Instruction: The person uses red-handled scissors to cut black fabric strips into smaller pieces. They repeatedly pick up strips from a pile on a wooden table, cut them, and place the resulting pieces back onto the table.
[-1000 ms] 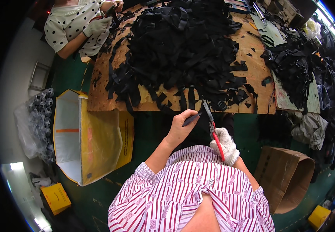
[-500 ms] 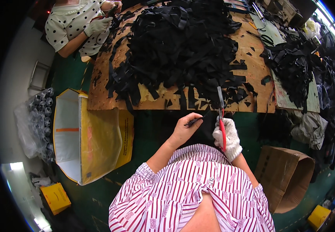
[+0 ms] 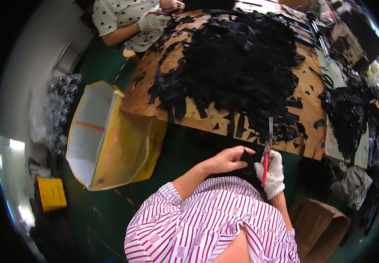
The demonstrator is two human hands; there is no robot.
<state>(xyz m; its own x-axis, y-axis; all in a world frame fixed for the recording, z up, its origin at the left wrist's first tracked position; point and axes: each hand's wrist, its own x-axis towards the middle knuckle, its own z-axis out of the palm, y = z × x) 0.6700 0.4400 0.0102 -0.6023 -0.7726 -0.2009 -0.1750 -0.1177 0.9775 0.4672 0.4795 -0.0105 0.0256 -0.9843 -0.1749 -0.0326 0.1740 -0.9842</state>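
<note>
My bare left hand (image 3: 229,159) pinches a black fabric strip (image 3: 251,158) between thumb and fingers, close to the front edge of the table. Its fingertips point toward my right hand (image 3: 271,175), which wears a white knitted glove and is closed round the red handles of scissors (image 3: 265,165). The metal blades point away from me, toward the table. The strip lies just left of the scissors, and I cannot tell whether it touches them. Beyond both hands, a large heap of black strips (image 3: 242,65) covers much of the wooden table (image 3: 143,94).
A large yellow bag (image 3: 123,149) stands open at the left. Across the table's far left, a person in a dotted top (image 3: 123,22) works with a gloved hand. At the right are more black strips (image 3: 349,116) and a cardboard box (image 3: 318,225).
My view has turned and shifted, so the table appears tilted. My left hand has come closer to the scissors with the strip. My right hand keeps its grip on the scissors.
</note>
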